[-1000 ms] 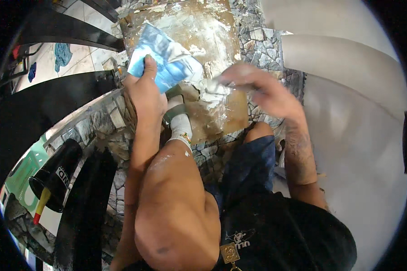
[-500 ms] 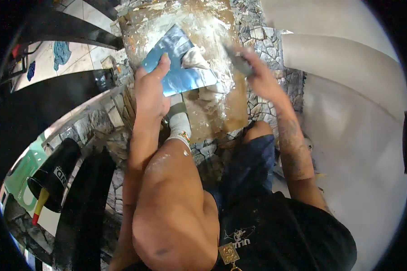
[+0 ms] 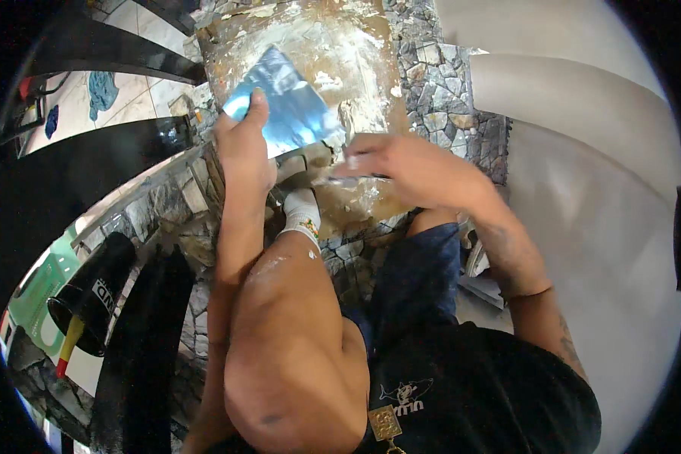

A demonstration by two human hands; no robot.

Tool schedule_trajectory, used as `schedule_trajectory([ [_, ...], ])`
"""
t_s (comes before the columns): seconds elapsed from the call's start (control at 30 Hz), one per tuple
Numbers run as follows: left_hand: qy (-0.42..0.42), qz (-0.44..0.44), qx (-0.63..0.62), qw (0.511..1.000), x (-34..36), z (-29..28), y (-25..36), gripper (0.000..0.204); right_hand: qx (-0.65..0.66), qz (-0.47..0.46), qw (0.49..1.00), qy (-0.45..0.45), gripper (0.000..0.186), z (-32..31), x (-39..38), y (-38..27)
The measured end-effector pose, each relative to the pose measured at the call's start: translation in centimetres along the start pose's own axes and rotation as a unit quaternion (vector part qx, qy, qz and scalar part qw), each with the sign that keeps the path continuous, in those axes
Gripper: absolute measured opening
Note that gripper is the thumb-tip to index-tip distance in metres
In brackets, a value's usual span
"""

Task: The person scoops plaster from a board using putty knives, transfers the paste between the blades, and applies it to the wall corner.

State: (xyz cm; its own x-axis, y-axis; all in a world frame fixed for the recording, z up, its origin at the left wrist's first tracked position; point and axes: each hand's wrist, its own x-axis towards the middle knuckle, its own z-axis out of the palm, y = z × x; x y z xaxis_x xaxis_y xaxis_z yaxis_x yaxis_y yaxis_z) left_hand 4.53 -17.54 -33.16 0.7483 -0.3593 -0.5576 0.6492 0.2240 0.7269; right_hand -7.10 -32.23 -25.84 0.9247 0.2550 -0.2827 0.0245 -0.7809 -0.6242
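My left hand grips a shiny blue-silver metal sheet by its near left edge, thumb on top. The sheet is tilted over a brown board smeared with white paste. Only a thin film shows on the sheet's face. Closed and blurred, my right hand is just right of the sheet's near corner. A flat scraper sticks out of it to the left, above the board. Motion and the fingers hide most of the tool.
My socked foot is at the board's near edge. Stone-patterned floor surrounds the board. Black bars stand at left, with a black bucket holding a yellow-and-red handle below them. A pale wall curves along the right.
The right hand has swung nearer and leftward with the scraper, from the board's right edge to the sheet's near corner. The white lump on the sheet is gone from its face.
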Motion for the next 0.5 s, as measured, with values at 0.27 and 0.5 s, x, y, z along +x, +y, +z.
schedule_trajectory([
  [0.27,-0.117,-0.102,-0.166,0.974,0.3,0.0,-0.9,0.027,0.328,0.102,0.883,0.320,0.063,-0.2,-0.9,0.7],
  [0.5,-0.065,-0.085,-0.151,0.983,0.0,0.2,-0.3,0.024,0.183,0.153,0.953,0.185,0.058,6.4,-1.0,5.3],
])
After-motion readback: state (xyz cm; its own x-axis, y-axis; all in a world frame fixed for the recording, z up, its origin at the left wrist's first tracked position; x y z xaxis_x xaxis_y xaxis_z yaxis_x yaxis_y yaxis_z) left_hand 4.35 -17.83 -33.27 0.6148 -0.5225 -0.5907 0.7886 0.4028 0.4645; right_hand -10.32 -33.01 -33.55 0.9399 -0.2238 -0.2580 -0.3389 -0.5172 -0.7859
